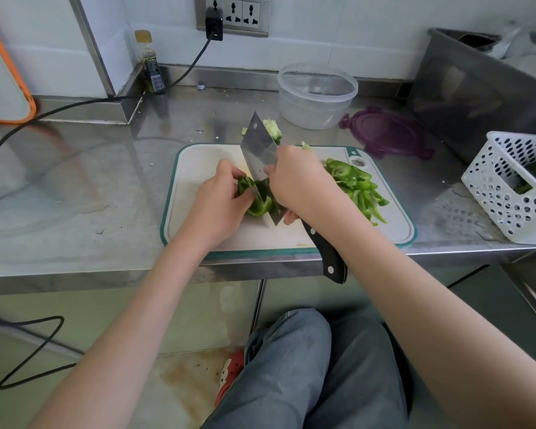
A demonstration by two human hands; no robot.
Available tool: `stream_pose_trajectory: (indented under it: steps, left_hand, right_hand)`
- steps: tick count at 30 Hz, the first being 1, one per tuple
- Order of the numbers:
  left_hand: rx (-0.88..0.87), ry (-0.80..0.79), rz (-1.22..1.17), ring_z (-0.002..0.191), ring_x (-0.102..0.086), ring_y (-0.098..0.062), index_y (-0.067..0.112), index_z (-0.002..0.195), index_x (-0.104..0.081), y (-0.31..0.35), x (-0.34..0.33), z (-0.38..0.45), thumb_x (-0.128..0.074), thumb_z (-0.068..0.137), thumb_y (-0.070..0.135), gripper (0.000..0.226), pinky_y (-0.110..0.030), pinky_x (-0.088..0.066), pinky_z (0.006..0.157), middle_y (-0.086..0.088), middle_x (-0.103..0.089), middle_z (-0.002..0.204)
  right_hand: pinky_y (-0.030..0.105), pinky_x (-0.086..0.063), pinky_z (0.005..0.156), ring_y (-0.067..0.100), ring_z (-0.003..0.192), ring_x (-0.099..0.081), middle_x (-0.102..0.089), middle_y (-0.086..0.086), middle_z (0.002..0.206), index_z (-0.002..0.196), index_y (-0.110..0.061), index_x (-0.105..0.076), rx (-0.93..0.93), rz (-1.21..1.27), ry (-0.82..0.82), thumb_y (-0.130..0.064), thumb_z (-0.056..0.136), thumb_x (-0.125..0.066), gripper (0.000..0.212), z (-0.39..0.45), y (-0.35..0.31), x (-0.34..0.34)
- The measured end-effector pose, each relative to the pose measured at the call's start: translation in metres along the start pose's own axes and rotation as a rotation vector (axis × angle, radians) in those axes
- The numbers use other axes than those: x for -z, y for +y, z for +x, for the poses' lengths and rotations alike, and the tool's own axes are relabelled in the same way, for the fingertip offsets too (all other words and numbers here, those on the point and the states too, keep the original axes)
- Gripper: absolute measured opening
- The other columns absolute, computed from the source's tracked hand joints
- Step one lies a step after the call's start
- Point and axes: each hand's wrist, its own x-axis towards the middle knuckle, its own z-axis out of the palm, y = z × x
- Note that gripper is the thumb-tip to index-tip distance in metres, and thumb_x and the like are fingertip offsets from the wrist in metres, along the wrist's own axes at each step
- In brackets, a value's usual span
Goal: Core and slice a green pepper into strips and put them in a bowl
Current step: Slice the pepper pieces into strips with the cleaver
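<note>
Right hand clasps the cleaver in a tight grip; left hand pinches the pepper piece.

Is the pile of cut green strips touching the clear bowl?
Apart. The head view shows the strips lying on the cutting board, with bare steel counter between them and the bowl.

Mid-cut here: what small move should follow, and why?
Probably press the cleaver down through the pepper piece the left hand steadies: the right hand has the blade against it, cut strips are piled right, and the bowl looks empty.
</note>
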Motion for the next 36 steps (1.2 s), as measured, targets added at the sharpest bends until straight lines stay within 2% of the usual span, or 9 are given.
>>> stream_pose_trajectory:
  steps: [8, 11, 14, 17, 21, 26, 30, 34, 36]
  left_hand:
    - [0.021, 0.013, -0.051, 0.067, -0.056, -0.015, 0.016, 0.105, -0.044, -0.001, 0.000, 0.001, -0.055, 0.093, 0.024, 0.018, -0.028, -0.044, 0.061, -0.005, -0.062, 0.069]
    - [0.031, 0.011, -0.064, 0.064, -0.056, -0.012, 0.017, 0.105, -0.044, 0.001, 0.001, 0.000, -0.055, 0.093, 0.024, 0.018, -0.021, -0.043, 0.057, -0.004, -0.063, 0.068]
    - [0.034, 0.008, -0.087, 0.059, -0.055, -0.008, 0.016, 0.106, -0.045, 0.001, 0.001, 0.000, -0.056, 0.093, 0.023, 0.018, -0.013, -0.040, 0.051, -0.002, -0.062, 0.066]
    - [0.030, 0.002, -0.093, 0.057, -0.055, -0.008, 0.016, 0.106, -0.045, 0.000, 0.001, 0.000, -0.057, 0.092, 0.021, 0.019, -0.010, -0.039, 0.050, -0.002, -0.062, 0.064]
    - [0.017, -0.002, -0.088, 0.060, -0.056, -0.009, 0.015, 0.106, -0.044, -0.001, 0.002, 0.001, -0.057, 0.092, 0.019, 0.020, -0.010, -0.039, 0.050, -0.002, -0.062, 0.064]
    - [0.009, 0.018, -0.116, 0.065, -0.059, -0.013, 0.014, 0.106, -0.046, -0.002, 0.002, 0.001, -0.055, 0.093, 0.017, 0.016, -0.019, -0.045, 0.057, -0.004, -0.063, 0.070]
    - [0.016, 0.097, -0.197, 0.060, -0.052, -0.006, 0.014, 0.106, -0.049, -0.007, 0.004, 0.004, -0.053, 0.094, 0.013, 0.013, -0.010, -0.039, 0.053, -0.003, -0.062, 0.071]
    - [-0.022, -0.021, -0.319, 0.058, -0.055, -0.006, 0.016, 0.104, -0.046, -0.006, 0.001, 0.004, -0.052, 0.096, 0.019, 0.010, -0.024, -0.042, 0.063, -0.001, -0.063, 0.069]
    - [-0.034, -0.054, -0.314, 0.068, -0.060, -0.011, 0.017, 0.105, -0.042, -0.005, 0.001, 0.004, -0.051, 0.096, 0.021, 0.013, -0.026, -0.045, 0.068, -0.004, -0.067, 0.077]
  right_hand:
    - [0.023, -0.035, 0.041, 0.015, 0.050, -0.047, -0.045, 0.000, 0.064, 0.087, -0.012, -0.044, -0.007, -0.003, -0.004, -0.020, 0.097, -0.040, 0.013, 0.004, 0.008, 0.006]
    - [0.028, -0.042, 0.044, 0.026, 0.064, -0.058, -0.043, 0.001, 0.064, 0.079, -0.014, -0.041, -0.005, -0.048, -0.013, -0.018, 0.096, -0.045, 0.018, 0.004, 0.004, 0.003]
    - [0.038, -0.048, 0.051, 0.028, 0.071, -0.060, -0.040, 0.004, 0.069, 0.103, -0.008, -0.049, -0.122, -0.134, -0.151, -0.006, 0.083, -0.067, 0.027, 0.010, -0.006, 0.005]
    - [0.031, -0.038, 0.048, 0.025, 0.071, -0.053, -0.038, 0.002, 0.071, 0.117, -0.005, -0.051, -0.080, -0.201, -0.122, -0.007, 0.087, -0.060, 0.032, 0.010, -0.007, 0.001]
    - [0.029, -0.042, 0.059, 0.028, 0.089, -0.060, -0.062, 0.013, 0.100, 0.083, -0.008, -0.048, 0.015, -0.140, -0.008, -0.009, 0.095, -0.046, 0.012, 0.010, -0.014, -0.002]
    - [0.031, -0.044, 0.057, 0.027, 0.100, -0.062, -0.059, 0.010, 0.117, 0.114, -0.006, -0.050, -0.034, -0.194, -0.115, -0.001, 0.092, -0.052, 0.022, 0.024, -0.020, 0.000]
    - [0.029, -0.039, 0.050, 0.031, 0.084, -0.061, -0.056, 0.012, 0.120, 0.114, -0.010, -0.050, -0.053, -0.230, -0.159, -0.004, 0.093, -0.049, 0.022, 0.024, -0.011, -0.001]
    - [0.036, -0.044, 0.052, 0.038, 0.093, -0.064, -0.057, 0.017, 0.116, 0.117, -0.002, -0.053, -0.082, -0.106, -0.049, -0.003, 0.094, -0.044, 0.025, 0.025, -0.003, 0.009]
    - [0.035, -0.050, 0.054, 0.034, 0.075, -0.064, -0.060, 0.017, 0.107, 0.114, 0.000, -0.054, -0.103, -0.095, -0.002, -0.007, 0.095, -0.044, 0.022, 0.026, 0.009, 0.020]
